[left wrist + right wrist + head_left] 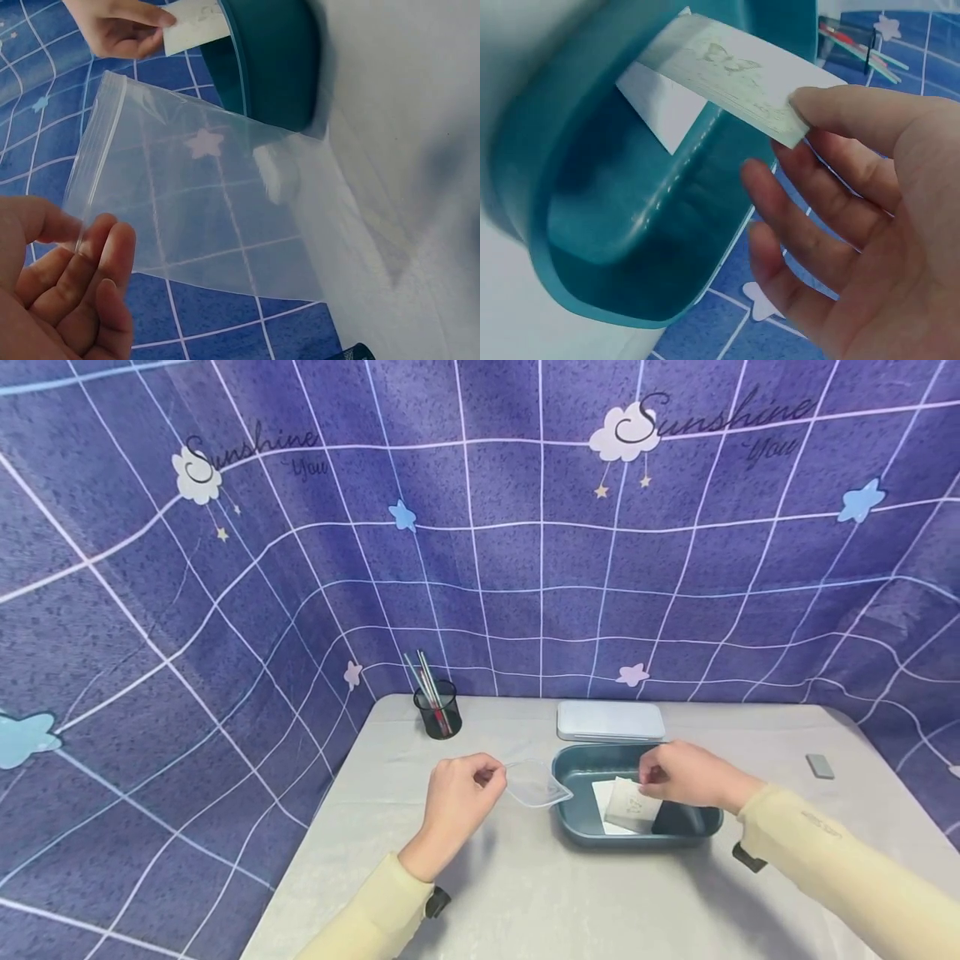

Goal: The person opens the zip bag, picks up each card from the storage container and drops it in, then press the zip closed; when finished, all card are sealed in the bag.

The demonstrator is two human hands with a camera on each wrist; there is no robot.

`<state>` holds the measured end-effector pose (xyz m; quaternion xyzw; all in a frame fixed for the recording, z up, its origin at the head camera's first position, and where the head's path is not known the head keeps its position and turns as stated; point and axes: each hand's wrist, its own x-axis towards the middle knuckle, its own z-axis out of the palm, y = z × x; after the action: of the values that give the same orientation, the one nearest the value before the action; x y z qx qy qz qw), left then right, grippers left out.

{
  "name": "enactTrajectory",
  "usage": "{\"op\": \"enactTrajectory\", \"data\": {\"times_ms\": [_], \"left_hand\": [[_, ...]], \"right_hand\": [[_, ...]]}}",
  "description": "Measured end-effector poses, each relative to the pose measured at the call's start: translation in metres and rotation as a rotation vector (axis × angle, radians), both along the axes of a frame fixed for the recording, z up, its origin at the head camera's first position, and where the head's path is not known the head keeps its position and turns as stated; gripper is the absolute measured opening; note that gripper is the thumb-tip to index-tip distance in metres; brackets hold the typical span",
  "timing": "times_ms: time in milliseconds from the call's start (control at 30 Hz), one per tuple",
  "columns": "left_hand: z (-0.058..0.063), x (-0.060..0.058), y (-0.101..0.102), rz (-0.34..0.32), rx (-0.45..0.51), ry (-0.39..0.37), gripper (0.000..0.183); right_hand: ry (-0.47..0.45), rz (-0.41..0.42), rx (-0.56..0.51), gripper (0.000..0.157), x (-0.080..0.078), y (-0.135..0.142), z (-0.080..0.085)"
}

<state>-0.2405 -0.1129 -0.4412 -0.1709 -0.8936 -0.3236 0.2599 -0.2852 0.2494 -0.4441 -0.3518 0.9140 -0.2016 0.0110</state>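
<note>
My left hand (463, 797) pinches a clear zip bag (195, 195) by its zip edge, thumb against fingertips. The bag hangs over the table, its far corner close to the left rim of a teal basin (592, 841). Above that basin my right hand (690, 774) pinches the end of a pale card (735, 64) with a butterfly print, between thumb and index finger; the other fingers are loosely bent. Under the printed card, a plain white card (664, 109) lies in the basin.
Behind the basin sits a white flat case (611, 721). A black mesh pen holder (441, 714) with several pens stands at the back left. To the right lies a small grey block (820, 767). A blue checked curtain (510, 552) rises behind the table.
</note>
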Motion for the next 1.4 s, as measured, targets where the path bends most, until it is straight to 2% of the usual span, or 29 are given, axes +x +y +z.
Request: {"op": "enactTrajectory", "data": {"times_ms": [200, 367, 433, 600, 833, 933, 1000, 1233, 1400], "left_hand": [[0.001, 0.0, 0.001, 0.007, 0.005, 0.009, 0.01], [0.0, -0.002, 0.002, 0.021, -0.003, 0.013, 0.01], [0.0, -0.002, 0.002, 0.026, -0.003, 0.012, 0.01], [0.0, -0.004, 0.003, 0.03, -0.01, 0.013, 0.011], [0.002, -0.005, 0.005, 0.031, -0.021, 0.012, 0.011], [0.003, -0.005, 0.005, 0.035, -0.018, 0.002, 0.011], [0.003, -0.005, 0.006, 0.035, -0.014, -0.002, 0.011], [0.003, -0.004, 0.007, 0.02, -0.012, 0.013, 0.011], [0.003, -0.004, 0.007, 0.012, -0.008, 0.02, 0.01]], "right_hand": [[0.124, -0.039, -0.042, 0.016, 0.013, -0.007, 0.005], [0.327, -0.115, -0.145, 0.018, 0.025, -0.023, 0.02], [0.414, -0.122, -0.199, 0.018, 0.031, -0.03, 0.029], [0.57, -0.081, -0.306, 0.011, 0.046, -0.046, 0.055], [0.689, 0.063, -0.408, 0.004, 0.063, -0.066, 0.08], [0.715, 0.109, -0.436, 0.004, 0.068, -0.077, 0.079], [0.694, 0.113, -0.441, 0.005, 0.07, -0.082, 0.073], [0.578, 0.031, -0.351, 0.01, 0.065, -0.092, 0.045], [0.565, -0.001, -0.305, 0.012, 0.058, -0.098, 0.03]]}}
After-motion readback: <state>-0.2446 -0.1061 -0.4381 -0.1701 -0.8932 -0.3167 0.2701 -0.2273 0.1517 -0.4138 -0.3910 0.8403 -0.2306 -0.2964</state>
